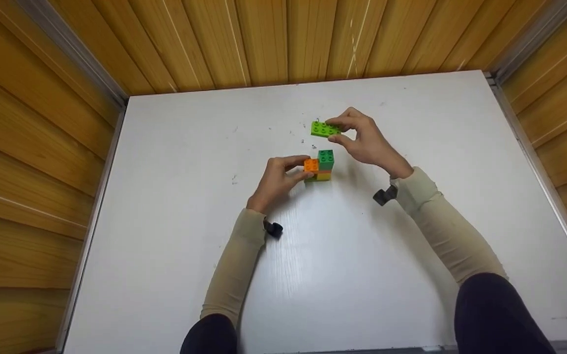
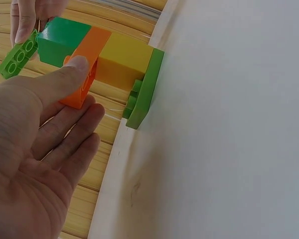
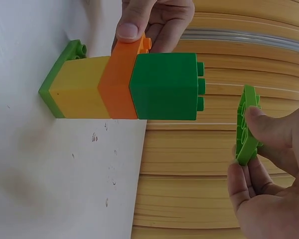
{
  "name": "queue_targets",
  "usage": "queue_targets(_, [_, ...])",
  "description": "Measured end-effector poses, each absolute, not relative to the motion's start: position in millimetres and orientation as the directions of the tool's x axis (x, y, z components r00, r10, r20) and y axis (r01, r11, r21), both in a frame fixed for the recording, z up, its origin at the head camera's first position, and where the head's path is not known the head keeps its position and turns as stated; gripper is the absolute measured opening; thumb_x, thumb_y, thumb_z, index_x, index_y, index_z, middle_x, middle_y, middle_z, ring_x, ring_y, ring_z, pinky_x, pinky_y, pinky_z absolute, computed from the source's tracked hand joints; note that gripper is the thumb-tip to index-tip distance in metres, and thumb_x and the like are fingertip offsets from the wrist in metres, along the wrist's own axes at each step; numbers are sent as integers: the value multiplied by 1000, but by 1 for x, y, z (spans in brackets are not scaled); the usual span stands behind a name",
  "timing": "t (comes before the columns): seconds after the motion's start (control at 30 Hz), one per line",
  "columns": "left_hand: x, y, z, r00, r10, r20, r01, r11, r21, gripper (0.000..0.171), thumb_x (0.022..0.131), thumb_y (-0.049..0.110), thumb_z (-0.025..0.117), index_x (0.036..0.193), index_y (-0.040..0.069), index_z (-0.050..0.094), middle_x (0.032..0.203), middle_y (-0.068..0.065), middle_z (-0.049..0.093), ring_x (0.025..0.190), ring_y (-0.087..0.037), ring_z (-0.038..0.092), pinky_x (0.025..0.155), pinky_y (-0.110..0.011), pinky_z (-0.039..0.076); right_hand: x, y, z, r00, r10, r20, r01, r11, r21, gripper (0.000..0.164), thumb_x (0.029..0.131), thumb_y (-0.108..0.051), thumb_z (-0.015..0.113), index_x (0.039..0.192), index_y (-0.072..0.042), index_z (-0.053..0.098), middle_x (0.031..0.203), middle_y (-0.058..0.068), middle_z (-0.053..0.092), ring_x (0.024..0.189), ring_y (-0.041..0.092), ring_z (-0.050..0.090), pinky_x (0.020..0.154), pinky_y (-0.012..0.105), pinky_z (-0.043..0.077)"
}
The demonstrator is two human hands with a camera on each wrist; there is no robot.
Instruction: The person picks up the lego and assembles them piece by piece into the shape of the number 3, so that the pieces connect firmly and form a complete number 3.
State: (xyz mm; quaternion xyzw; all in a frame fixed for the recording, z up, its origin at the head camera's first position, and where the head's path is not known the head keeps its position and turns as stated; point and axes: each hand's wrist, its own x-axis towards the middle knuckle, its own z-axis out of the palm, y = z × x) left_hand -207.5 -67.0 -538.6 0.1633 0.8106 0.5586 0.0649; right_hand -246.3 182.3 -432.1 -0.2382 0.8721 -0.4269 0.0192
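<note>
A stack of toy building bricks stands on the white table. Its base is a flat green plate brick, with a yellow brick on it. Above that lies an orange brick that juts out to the left, and a dark green brick tops the stack on the right. My left hand pinches the jutting end of the orange brick between thumb and fingers. My right hand holds a flat light green brick by one end, apart from the stack and beyond it, studs facing up.
The white table has small dark marks near the stack. Wood-patterned walls stand at its back and both sides, with metal strips along the edges. A dark wrist mount hangs at the right cuff and another at the left.
</note>
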Motion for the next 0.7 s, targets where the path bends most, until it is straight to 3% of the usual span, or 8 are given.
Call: queue_targets(0.7, [-208,-66,-540,-937,336,99,200,281,939,41,98,24,81,136,11,74,131,-3,76,124,-16,70,117,-37,50,-232,178,-430,-850,-510,129,-406,481,-777,37,100,-8,75,137,-4,72,119,14,62,116,27,62,102,42,49])
